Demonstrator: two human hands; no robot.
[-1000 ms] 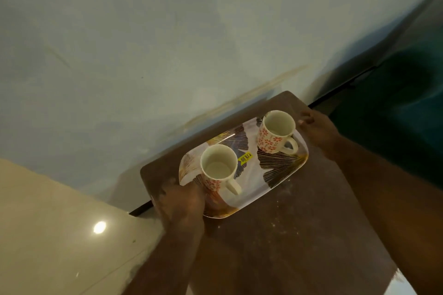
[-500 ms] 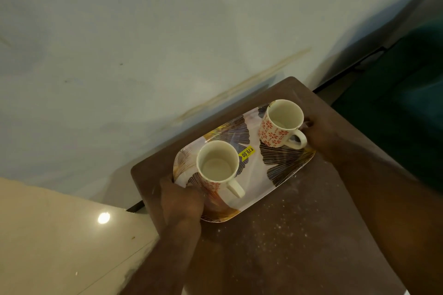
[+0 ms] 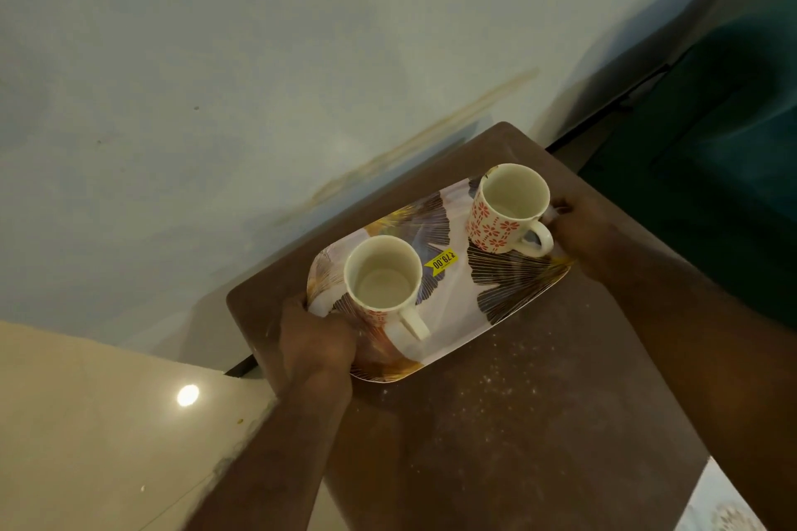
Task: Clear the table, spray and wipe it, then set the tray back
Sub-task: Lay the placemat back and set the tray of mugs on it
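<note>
A white tray (image 3: 457, 306) with dark leaf prints and a yellow price sticker sits over the far part of a small brown table (image 3: 496, 423). Two empty white mugs with red flower patterns stand on it: one mug (image 3: 384, 276) near the left end, the other mug (image 3: 511, 207) at the right end. My left hand (image 3: 317, 341) grips the tray's left short edge. My right hand (image 3: 582, 228) grips the right short edge, behind the right mug's handle. Whether the tray rests on the table or is held just above it, I cannot tell.
White crumbs or dust speckle the brown tabletop (image 3: 509, 384) in front of the tray. A pale blue wall (image 3: 258, 78) stands right behind the table. A dark green seat (image 3: 724, 168) is to the right. Shiny beige floor (image 3: 86, 423) lies to the left.
Both hands have closed on the tray's ends. The tray with its mugs appears larger and nearer in view, shifted slightly right relative to the table.
</note>
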